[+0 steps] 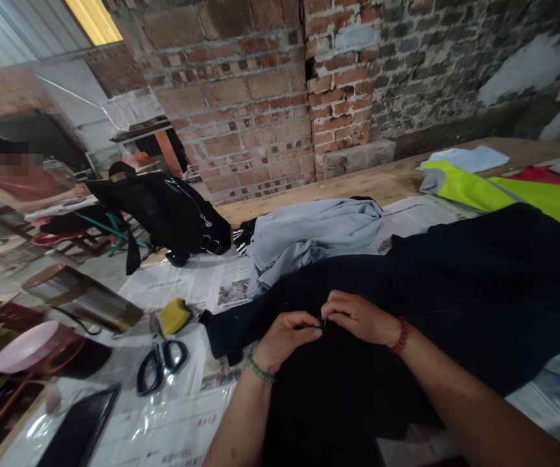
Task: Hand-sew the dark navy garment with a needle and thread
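A dark navy garment (459, 279), with what looks like a waistband at its left end, lies spread across the table in front of me. My left hand (287, 337), a green bead bracelet at its wrist, is closed in a pinch over the cloth; a small dark bit, apparently a fold of the garment, shows at its fingertips. Almost touching it, my right hand (358, 316) has thumb and forefinger pressed together on a thin, pale, needle-like sliver (325, 320). A reddish bracelet circles that wrist. The dark cloth makes fine detail at the fingertips hard to see.
Left of the garment lie blue-handled scissors (156, 370), a yellow sponge-like piece (175, 316), a phone (80, 428) and a steel flask (83, 298). Behind are grey clothing (314, 227) and a black bag (173, 217). Yellow-green clothing (469, 187) lies right. Another person (41, 181) sits far left.
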A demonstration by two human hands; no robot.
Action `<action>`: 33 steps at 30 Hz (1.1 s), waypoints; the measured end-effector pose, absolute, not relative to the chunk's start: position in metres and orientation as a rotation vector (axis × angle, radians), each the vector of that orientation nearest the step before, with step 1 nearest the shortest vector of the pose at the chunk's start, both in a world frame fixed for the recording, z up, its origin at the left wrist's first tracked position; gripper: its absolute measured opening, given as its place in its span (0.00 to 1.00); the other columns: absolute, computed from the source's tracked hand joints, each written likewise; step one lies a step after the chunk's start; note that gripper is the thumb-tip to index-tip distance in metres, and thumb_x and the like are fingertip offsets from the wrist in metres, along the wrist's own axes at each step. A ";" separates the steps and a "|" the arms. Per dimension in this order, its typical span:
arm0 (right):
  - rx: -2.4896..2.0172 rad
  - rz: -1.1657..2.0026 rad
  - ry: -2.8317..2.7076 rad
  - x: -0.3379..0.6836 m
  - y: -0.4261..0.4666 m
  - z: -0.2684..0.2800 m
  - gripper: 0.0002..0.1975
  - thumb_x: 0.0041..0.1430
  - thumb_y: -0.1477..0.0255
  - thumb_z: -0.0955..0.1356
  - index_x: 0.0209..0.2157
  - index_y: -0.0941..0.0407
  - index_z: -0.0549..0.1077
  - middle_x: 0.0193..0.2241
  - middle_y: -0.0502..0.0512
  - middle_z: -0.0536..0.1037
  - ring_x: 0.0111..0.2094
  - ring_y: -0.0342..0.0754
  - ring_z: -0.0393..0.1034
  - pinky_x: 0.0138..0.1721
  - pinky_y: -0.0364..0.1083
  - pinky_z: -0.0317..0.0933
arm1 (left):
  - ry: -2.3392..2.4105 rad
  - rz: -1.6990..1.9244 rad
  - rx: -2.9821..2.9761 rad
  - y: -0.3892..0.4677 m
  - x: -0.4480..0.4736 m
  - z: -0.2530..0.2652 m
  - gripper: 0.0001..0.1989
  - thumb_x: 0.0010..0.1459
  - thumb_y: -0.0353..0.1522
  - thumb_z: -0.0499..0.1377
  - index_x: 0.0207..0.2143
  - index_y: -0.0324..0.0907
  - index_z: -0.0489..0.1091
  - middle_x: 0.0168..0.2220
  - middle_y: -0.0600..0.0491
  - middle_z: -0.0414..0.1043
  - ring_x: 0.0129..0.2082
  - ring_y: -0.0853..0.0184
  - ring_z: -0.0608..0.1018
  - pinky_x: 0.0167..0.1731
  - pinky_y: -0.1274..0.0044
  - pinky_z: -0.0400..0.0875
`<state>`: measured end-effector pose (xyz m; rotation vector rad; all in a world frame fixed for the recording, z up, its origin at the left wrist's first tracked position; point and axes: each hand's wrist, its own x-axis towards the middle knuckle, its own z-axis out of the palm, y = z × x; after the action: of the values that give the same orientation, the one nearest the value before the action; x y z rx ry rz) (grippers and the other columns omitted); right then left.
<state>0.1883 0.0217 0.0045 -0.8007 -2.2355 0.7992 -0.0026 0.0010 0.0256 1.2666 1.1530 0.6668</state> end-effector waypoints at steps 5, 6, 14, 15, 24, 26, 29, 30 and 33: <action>-0.799 0.919 -2.226 0.189 0.021 0.009 0.08 0.57 0.76 0.59 0.32 0.56 0.69 0.28 0.50 0.67 0.31 0.40 0.63 0.35 0.40 0.57 | 1.112 0.662 1.284 0.001 -0.002 0.024 0.09 0.39 0.33 0.64 0.25 0.38 0.74 0.23 0.56 0.69 0.24 0.73 0.67 0.29 0.80 0.61; -0.786 0.936 -2.231 0.189 0.021 0.009 0.08 0.57 0.75 0.59 0.32 0.56 0.69 0.28 0.50 0.67 0.31 0.40 0.63 0.35 0.40 0.57 | 1.108 0.659 1.294 0.001 -0.002 0.024 0.08 0.40 0.33 0.63 0.25 0.38 0.74 0.23 0.56 0.69 0.24 0.73 0.67 0.29 0.80 0.61; -0.768 0.956 -2.238 0.190 0.024 0.005 0.09 0.58 0.74 0.59 0.32 0.56 0.70 0.30 0.50 0.66 0.33 0.40 0.63 0.37 0.41 0.57 | 1.114 0.645 1.299 0.001 -0.002 0.024 0.09 0.40 0.34 0.63 0.25 0.38 0.74 0.22 0.56 0.69 0.24 0.73 0.67 0.28 0.80 0.60; -0.771 0.954 -2.240 0.191 0.024 0.005 0.09 0.58 0.74 0.59 0.32 0.56 0.70 0.30 0.51 0.66 0.33 0.40 0.63 0.38 0.41 0.57 | 1.116 0.646 1.296 0.001 -0.002 0.024 0.08 0.40 0.33 0.63 0.25 0.38 0.74 0.22 0.57 0.68 0.24 0.73 0.67 0.28 0.81 0.60; -0.774 1.012 -2.244 0.191 0.025 0.004 0.09 0.57 0.75 0.59 0.32 0.56 0.70 0.30 0.50 0.67 0.32 0.40 0.63 0.37 0.40 0.57 | 1.123 0.643 1.287 0.001 -0.001 0.026 0.07 0.40 0.33 0.63 0.25 0.39 0.73 0.23 0.58 0.68 0.24 0.74 0.66 0.28 0.81 0.59; -0.773 1.040 -2.220 0.190 0.025 0.004 0.08 0.56 0.75 0.59 0.31 0.56 0.70 0.30 0.50 0.67 0.32 0.40 0.63 0.37 0.40 0.57 | 1.120 0.645 1.278 0.000 -0.001 0.025 0.07 0.40 0.33 0.63 0.24 0.39 0.73 0.22 0.58 0.68 0.24 0.74 0.66 0.28 0.81 0.59; -0.780 1.097 -2.186 0.190 0.025 0.004 0.08 0.55 0.76 0.60 0.31 0.57 0.69 0.30 0.50 0.68 0.32 0.40 0.63 0.37 0.40 0.56 | 1.107 0.636 1.254 0.000 -0.001 0.024 0.07 0.40 0.33 0.63 0.24 0.39 0.73 0.22 0.58 0.68 0.23 0.74 0.66 0.28 0.81 0.59; -0.788 1.127 -2.173 0.190 0.025 0.004 0.08 0.55 0.76 0.60 0.31 0.57 0.69 0.30 0.50 0.69 0.32 0.40 0.63 0.37 0.40 0.56 | 1.103 0.632 1.251 0.000 -0.001 0.024 0.07 0.40 0.33 0.63 0.24 0.39 0.73 0.22 0.58 0.68 0.24 0.74 0.66 0.28 0.81 0.59; -0.840 1.257 -2.112 0.191 0.026 0.003 0.08 0.54 0.76 0.60 0.31 0.57 0.69 0.29 0.50 0.70 0.31 0.40 0.63 0.36 0.41 0.56 | 1.101 0.631 1.268 0.000 0.000 0.023 0.07 0.41 0.33 0.63 0.25 0.39 0.73 0.23 0.57 0.69 0.24 0.74 0.67 0.28 0.81 0.60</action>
<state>0.1907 0.0263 0.0031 -0.8396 -2.1125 1.2567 -0.0001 0.0003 0.0231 1.2685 1.1006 0.6311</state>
